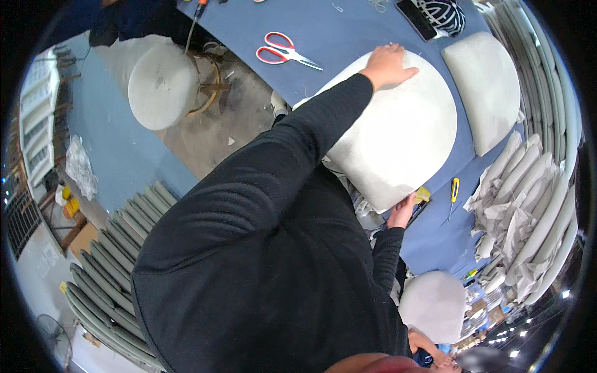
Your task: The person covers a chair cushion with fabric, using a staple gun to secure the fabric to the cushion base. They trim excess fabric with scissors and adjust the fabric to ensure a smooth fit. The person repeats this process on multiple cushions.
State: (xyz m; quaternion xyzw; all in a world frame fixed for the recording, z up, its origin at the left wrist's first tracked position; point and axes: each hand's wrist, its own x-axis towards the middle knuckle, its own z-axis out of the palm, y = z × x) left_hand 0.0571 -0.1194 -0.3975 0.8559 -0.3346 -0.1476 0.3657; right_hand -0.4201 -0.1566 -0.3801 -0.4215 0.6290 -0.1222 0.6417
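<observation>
A pale, round-backed seat cushion [404,130] lies on the blue-covered table in front of me. My left hand [388,67] presses flat near its far edge, thumb spread and fingertips reaching the rim. At its near right corner, my right hand [401,211] has its fingers bent against the edge, partly hidden. Just beyond those fingers is a yellow and black tool [422,196] whose kind I cannot make out. Red-handled scissors [280,51] rest left of the cushion, blades slightly parted. A yellow-handled screwdriver-like tool [454,189] lies to the right.
Another pale cushion [485,90] lies to the right, below a phone [416,20] and a patterned black-and-white item [444,17]. Tall cushion stacks [547,81] line the right side; more [112,267] stand at left. A round-seated stool [163,86] is on the floor. Another person [429,348] is at lower right.
</observation>
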